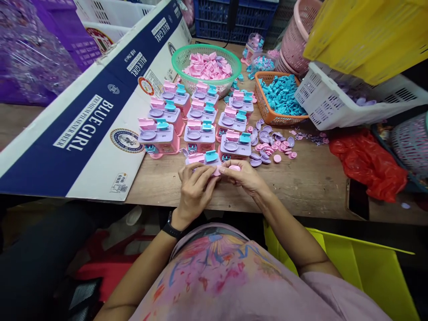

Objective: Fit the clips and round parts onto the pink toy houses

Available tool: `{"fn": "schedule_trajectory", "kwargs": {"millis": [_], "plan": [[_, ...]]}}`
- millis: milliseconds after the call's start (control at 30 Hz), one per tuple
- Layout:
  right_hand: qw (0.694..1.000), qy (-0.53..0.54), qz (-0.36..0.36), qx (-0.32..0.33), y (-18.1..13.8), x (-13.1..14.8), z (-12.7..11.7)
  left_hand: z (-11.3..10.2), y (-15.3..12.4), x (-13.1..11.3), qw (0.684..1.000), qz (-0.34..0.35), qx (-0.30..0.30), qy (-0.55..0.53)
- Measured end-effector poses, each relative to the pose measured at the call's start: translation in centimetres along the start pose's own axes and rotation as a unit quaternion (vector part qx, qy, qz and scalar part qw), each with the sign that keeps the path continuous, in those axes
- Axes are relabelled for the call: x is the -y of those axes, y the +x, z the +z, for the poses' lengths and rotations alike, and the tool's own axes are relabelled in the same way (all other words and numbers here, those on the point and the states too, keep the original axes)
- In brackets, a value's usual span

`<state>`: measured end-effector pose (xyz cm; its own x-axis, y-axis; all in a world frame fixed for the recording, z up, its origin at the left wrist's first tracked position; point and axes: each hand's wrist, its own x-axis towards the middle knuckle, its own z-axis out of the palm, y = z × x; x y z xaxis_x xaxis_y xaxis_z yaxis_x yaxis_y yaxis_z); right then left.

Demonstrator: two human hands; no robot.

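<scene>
Rows of small toy kitchen units stand on the table, with lilac tops, pink and blue flaps and pans. The front unit is partly hidden behind my fingers. My left hand is closed, its fingertips pinching a small pink piece at that unit's near side. Meeting it from the right, my right hand has its thumb and index finger closed at the same piece. A round pink piece sits in its curled fingers. Lilac pans and loose pink discs lie just beyond it.
A green basket holds pink parts; an orange basket holds blue ones. A printed cardboard panel borders the left. On the right are a white basket, a red plastic bag and a phone near the table edge.
</scene>
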<state>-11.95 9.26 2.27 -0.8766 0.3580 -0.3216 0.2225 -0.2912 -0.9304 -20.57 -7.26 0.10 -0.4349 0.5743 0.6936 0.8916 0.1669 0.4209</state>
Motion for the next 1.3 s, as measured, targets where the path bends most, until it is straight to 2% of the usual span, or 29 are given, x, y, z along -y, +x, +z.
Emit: {"fn": "schedule_trajectory", "kwargs": {"millis": [133, 367, 633, 933, 1167, 1300], "plan": [[0.999, -0.023, 0.041, 0.014, 1.8, 0.6, -0.6, -1.0, 0.1, 1.3, 1.000, -0.018, 0.015, 0.010], [0.984, -0.136, 0.073, 0.085, 3.3, 3.1, -1.0, -1.8, 0.2, 2.5, 0.990, 0.059, 0.123, 0.031], [0.988, -0.138, 0.067, 0.035, 2.0, 2.6, -0.2, -1.9, 0.3, 3.4, 0.980, 0.107, 0.159, 0.053], [0.978, -0.135, 0.137, 0.077, 2.9, 3.3, -0.3, -2.3, 1.5, 3.8, 0.978, 0.129, 0.160, 0.038], [0.962, -0.251, 0.078, 0.075, 2.6, 3.4, -0.6, -2.3, 0.4, 4.3, 0.978, 0.120, 0.170, 0.026], [0.954, -0.298, -0.019, 0.024, 2.4, 2.7, -0.2, -2.2, 0.2, 4.5, 0.978, 0.122, 0.167, 0.005]]}}
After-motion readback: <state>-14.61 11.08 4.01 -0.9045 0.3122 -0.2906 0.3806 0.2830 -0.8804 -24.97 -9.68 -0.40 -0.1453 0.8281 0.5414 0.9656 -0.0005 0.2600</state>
